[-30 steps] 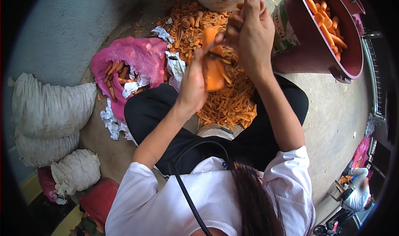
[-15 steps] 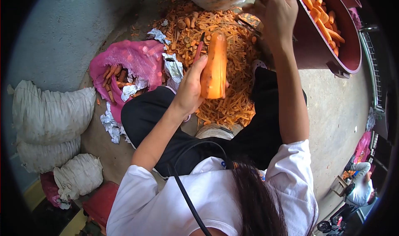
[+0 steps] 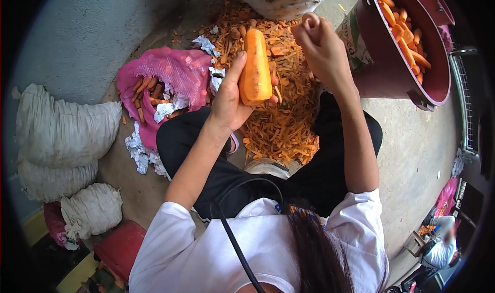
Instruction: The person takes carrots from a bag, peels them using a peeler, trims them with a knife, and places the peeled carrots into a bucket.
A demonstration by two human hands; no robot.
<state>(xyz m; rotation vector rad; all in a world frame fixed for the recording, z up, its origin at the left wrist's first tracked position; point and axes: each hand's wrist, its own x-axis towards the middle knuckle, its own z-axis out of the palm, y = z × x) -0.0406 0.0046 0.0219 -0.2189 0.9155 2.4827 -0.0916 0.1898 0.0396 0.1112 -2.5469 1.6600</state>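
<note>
A large peeled carrot (image 3: 254,68) with dark specks stands nearly upright in my left hand (image 3: 231,99), thumb on its left side and fingertips showing at its lower right. My right hand (image 3: 324,48) is raised to the right of the carrot, apart from it, with its fingers curled; what they hold, if anything, is hidden. Below both hands, a heap of orange peelings (image 3: 289,123) covers the floor between my legs, with carrot pieces among them.
A pink mesh sack (image 3: 191,79) of unpeeled carrots and crumpled paper lies left. At upper right stands a dark red tub (image 3: 381,71) of peeled carrots. White sacks (image 3: 62,128) line the left wall. Another person (image 3: 442,249) sits far off at lower right.
My right hand has come back from beside the tub toward the carrot. My left hand has shifted slightly up and left with the carrot, and the red-handled tool beside it no longer shows.
</note>
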